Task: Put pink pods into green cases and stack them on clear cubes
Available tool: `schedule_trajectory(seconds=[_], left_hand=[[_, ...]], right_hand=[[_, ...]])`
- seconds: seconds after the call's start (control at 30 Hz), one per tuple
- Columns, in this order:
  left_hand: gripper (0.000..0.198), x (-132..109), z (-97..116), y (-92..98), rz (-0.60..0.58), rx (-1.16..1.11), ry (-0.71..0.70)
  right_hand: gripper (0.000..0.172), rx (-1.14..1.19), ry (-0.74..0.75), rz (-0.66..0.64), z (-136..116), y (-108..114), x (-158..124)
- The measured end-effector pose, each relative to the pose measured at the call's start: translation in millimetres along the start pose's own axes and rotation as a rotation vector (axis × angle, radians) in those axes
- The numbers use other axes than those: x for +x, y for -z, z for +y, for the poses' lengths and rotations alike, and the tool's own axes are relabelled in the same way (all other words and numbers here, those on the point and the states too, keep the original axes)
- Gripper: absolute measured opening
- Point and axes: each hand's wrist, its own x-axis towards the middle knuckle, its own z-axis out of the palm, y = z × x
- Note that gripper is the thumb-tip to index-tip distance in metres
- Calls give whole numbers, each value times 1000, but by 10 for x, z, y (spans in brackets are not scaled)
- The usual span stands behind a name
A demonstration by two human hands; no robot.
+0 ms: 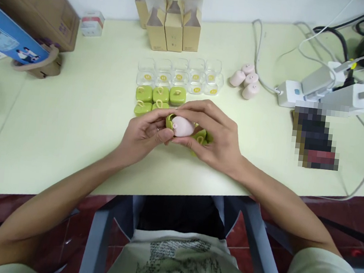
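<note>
My left hand (149, 130) is closed around a small green case (169, 122), its thumb at the front. Against the case's opening lies a pale pink rounded piece (184, 127) with a small nub, tilted sideways. My right hand (217, 134) pinches that pink piece between thumb and fingers. Just behind my hands stand several closed green cases (144, 93) with yellow loops. More green pieces (200, 137) lie partly hidden beneath my right hand. How far the pink piece sits inside the case is hidden by my fingers.
Clear plastic boxes (163, 75) with yellow labels stand behind the green cases. Several pink pieces (250, 79) cluster to their right. Open cardboard boxes (174, 26) line the wall. Chargers and cables (308, 89) and a pixelated dark object (315, 138) occupy the right; cartons (46, 2) the left.
</note>
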Motion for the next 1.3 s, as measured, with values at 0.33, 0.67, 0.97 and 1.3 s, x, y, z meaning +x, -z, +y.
schedule_trajectory(seconds=[0.33,0.67,0.97,1.3], left_hand=[[49,-40,-82,16,-45,58,-42],[48,-45,-98,-52,-9,82,-139],[57,-36,-264,-75,31,-54,-170],[73,-13,-260,-50,191,185,-282]], right_hand=[[48,177,-214,-4,-50,-17,-6],[41,134,-65,98,-69,-27,3],[50,235,-314,255,23,160,66],[57,423,-438,61,18,126,20]])
